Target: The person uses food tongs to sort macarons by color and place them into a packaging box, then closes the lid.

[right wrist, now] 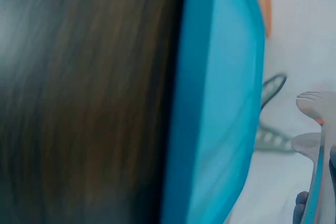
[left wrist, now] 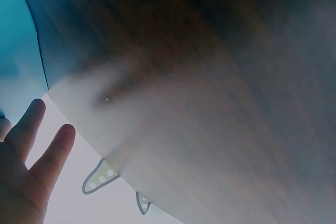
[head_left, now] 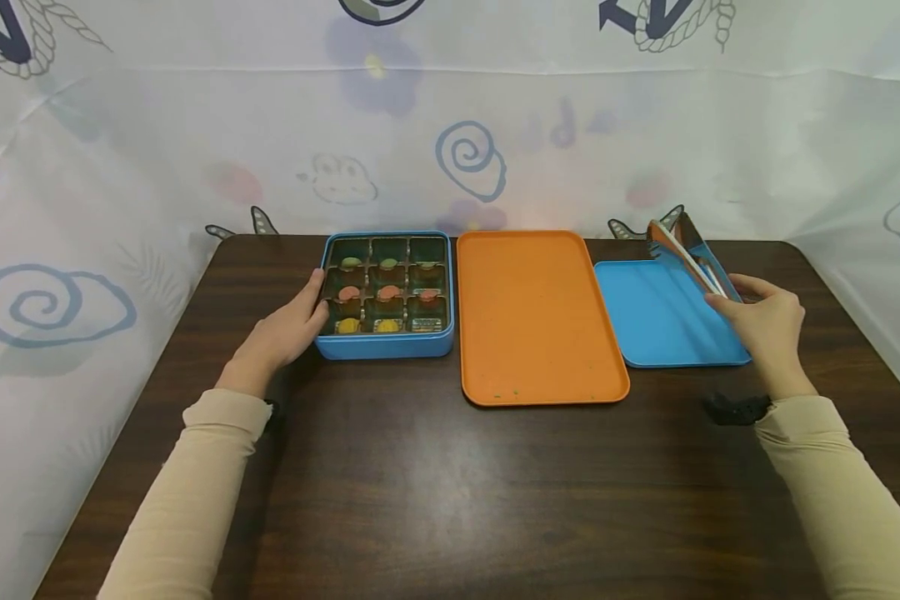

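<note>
My left hand (head_left: 285, 329) rests against the left side of a blue box (head_left: 382, 347). Inside the box is a dark divided insert with small green, pink and yellow pieces in its cells. In the left wrist view the visible fingers (left wrist: 59, 148) look fairly straight beside a blue surface. My right hand (head_left: 768, 325) grips a bundle of cutlery (head_left: 686, 254), raised and tilted over the right part of a blue tray (head_left: 663, 321). The right wrist view shows a fork-tipped piece (right wrist: 311, 106) and a spoon (right wrist: 306, 142); the rest of the bundle is unclear.
An orange tray (head_left: 540, 325) lies between the blue box and the blue tray, bearing a few tiny green specks. All stand toward the far edge of a dark wooden table (head_left: 435, 492). A patterned white curtain (head_left: 270, 125) hangs behind and around the sides.
</note>
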`<action>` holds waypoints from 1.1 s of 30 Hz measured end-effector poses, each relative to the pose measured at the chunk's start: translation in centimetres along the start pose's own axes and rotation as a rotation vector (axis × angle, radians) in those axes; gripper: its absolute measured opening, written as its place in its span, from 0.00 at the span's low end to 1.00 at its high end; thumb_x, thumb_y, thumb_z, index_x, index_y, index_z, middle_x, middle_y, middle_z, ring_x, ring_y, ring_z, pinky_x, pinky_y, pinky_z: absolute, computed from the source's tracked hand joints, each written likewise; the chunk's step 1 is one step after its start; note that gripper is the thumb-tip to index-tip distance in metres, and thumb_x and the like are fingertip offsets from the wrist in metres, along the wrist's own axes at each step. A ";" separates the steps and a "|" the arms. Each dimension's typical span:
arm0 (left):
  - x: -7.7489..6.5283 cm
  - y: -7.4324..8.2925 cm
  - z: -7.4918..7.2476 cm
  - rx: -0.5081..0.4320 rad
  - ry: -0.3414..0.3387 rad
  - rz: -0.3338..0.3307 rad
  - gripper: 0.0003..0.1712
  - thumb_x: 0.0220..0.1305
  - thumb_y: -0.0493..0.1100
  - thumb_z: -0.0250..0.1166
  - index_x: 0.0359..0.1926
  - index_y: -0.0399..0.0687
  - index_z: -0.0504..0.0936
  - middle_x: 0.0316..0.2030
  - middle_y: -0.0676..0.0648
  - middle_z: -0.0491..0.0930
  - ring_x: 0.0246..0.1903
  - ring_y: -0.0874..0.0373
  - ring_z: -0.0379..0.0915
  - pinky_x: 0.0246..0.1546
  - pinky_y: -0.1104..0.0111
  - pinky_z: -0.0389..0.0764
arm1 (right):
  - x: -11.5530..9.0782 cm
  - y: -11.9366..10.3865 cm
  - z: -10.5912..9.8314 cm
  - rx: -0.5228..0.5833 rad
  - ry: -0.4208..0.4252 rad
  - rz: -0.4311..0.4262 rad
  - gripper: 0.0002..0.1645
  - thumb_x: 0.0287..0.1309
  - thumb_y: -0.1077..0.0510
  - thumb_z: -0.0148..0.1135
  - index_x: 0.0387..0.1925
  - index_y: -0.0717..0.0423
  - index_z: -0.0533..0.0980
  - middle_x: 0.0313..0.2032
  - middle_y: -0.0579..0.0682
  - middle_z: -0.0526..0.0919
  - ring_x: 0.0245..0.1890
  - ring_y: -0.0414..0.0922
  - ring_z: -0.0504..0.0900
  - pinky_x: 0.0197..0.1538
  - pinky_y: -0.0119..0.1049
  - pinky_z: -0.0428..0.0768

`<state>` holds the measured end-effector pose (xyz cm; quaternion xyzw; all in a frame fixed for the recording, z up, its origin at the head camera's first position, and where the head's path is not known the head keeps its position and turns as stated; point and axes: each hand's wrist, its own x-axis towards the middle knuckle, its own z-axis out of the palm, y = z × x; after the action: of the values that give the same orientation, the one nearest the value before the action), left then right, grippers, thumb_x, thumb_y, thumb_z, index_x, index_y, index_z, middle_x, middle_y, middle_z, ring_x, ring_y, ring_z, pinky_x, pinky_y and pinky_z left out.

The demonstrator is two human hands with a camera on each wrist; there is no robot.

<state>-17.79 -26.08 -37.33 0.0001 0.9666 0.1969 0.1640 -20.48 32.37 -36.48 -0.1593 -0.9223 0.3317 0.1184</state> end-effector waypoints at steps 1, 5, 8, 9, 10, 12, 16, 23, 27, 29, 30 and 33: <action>0.0 0.0 0.0 -0.001 0.000 0.000 0.37 0.72 0.62 0.24 0.72 0.62 0.19 0.76 0.44 0.33 0.71 0.32 0.47 0.64 0.30 0.47 | 0.2 0.4 -0.1 -0.009 0.011 0.014 0.34 0.55 0.44 0.65 0.62 0.53 0.73 0.56 0.62 0.79 0.37 0.26 0.66 0.33 0.19 0.65; 0.0 0.0 0.0 -0.003 0.006 0.001 0.37 0.72 0.62 0.24 0.73 0.62 0.19 0.76 0.45 0.33 0.71 0.32 0.47 0.64 0.30 0.47 | 0.7 1.8 -0.7 -0.040 0.022 0.042 0.34 0.57 0.46 0.64 0.63 0.54 0.72 0.59 0.62 0.77 0.47 0.41 0.75 0.37 0.22 0.67; -0.1 0.1 0.0 -0.004 0.008 -0.001 0.37 0.72 0.62 0.24 0.73 0.62 0.20 0.76 0.45 0.33 0.70 0.32 0.48 0.64 0.30 0.46 | 1.1 2.9 -1.2 -0.059 0.001 0.042 0.35 0.58 0.46 0.62 0.64 0.57 0.70 0.61 0.63 0.74 0.60 0.57 0.71 0.48 0.34 0.69; -0.1 0.2 -0.1 -0.006 0.008 -0.003 0.37 0.72 0.62 0.24 0.73 0.62 0.20 0.76 0.45 0.33 0.70 0.31 0.48 0.64 0.30 0.46 | 1.2 3.3 -1.3 -0.065 -0.005 0.038 0.35 0.59 0.46 0.61 0.64 0.57 0.70 0.61 0.64 0.73 0.61 0.59 0.69 0.51 0.39 0.68; -0.1 0.2 -0.1 -0.008 0.008 -0.003 0.37 0.72 0.62 0.24 0.73 0.63 0.20 0.76 0.45 0.33 0.70 0.31 0.48 0.64 0.30 0.46 | 1.3 3.7 -1.5 -0.067 -0.013 0.034 0.36 0.59 0.45 0.61 0.64 0.58 0.69 0.61 0.65 0.73 0.61 0.59 0.69 0.52 0.41 0.67; -0.1 0.2 -0.1 -0.012 0.008 -0.004 0.36 0.72 0.62 0.24 0.73 0.63 0.20 0.76 0.45 0.33 0.70 0.31 0.47 0.63 0.30 0.45 | 1.4 4.4 -1.8 -0.087 -0.022 0.048 0.37 0.58 0.44 0.61 0.65 0.57 0.69 0.61 0.63 0.73 0.55 0.54 0.74 0.50 0.37 0.69; -0.2 0.2 0.0 -0.021 0.007 -0.005 0.36 0.72 0.62 0.25 0.73 0.63 0.20 0.76 0.45 0.33 0.71 0.31 0.46 0.63 0.29 0.45 | 1.6 5.7 -2.5 -0.100 -0.045 0.109 0.40 0.57 0.40 0.60 0.66 0.56 0.68 0.61 0.51 0.76 0.52 0.46 0.74 0.37 0.23 0.65; -0.4 0.1 0.1 -0.024 0.002 0.001 0.36 0.72 0.62 0.24 0.73 0.62 0.21 0.76 0.46 0.31 0.72 0.34 0.45 0.65 0.32 0.48 | 1.8 7.2 -3.4 -0.076 -0.057 0.202 0.42 0.55 0.39 0.61 0.67 0.56 0.67 0.39 0.31 0.75 0.33 0.24 0.61 0.30 0.20 0.65; -0.4 0.2 0.0 -0.020 0.008 0.004 0.36 0.72 0.61 0.24 0.73 0.62 0.21 0.76 0.46 0.31 0.72 0.34 0.46 0.65 0.32 0.48 | 2.1 7.3 -3.4 -0.062 -0.037 0.273 0.42 0.57 0.39 0.60 0.68 0.53 0.65 0.65 0.56 0.70 0.44 0.40 0.71 0.30 0.19 0.64; -0.4 0.1 0.0 -0.020 0.010 0.006 0.36 0.72 0.61 0.24 0.73 0.61 0.21 0.76 0.46 0.31 0.72 0.34 0.45 0.65 0.32 0.47 | 2.1 7.4 -3.3 -0.037 -0.022 0.313 0.41 0.57 0.40 0.60 0.69 0.51 0.64 0.69 0.56 0.65 0.51 0.45 0.73 0.30 0.20 0.65; -0.4 0.2 0.0 -0.021 0.010 0.006 0.36 0.72 0.61 0.24 0.73 0.61 0.21 0.76 0.46 0.31 0.72 0.34 0.45 0.65 0.32 0.47 | 2.1 7.5 -3.3 -0.027 -0.016 0.330 0.41 0.57 0.40 0.60 0.69 0.50 0.64 0.70 0.54 0.65 0.53 0.45 0.73 0.30 0.19 0.65; -0.4 0.2 0.0 -0.020 0.014 0.007 0.36 0.72 0.61 0.24 0.73 0.61 0.21 0.76 0.46 0.31 0.72 0.34 0.45 0.65 0.32 0.48 | 1.9 7.8 -3.3 -0.003 -0.005 0.370 0.40 0.57 0.41 0.60 0.69 0.48 0.63 0.70 0.50 0.64 0.50 0.39 0.76 0.29 0.21 0.67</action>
<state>-17.45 -25.92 -37.19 0.0007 0.9657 0.2072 0.1564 -19.51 40.67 -38.77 -0.3256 -0.8779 0.3471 0.0528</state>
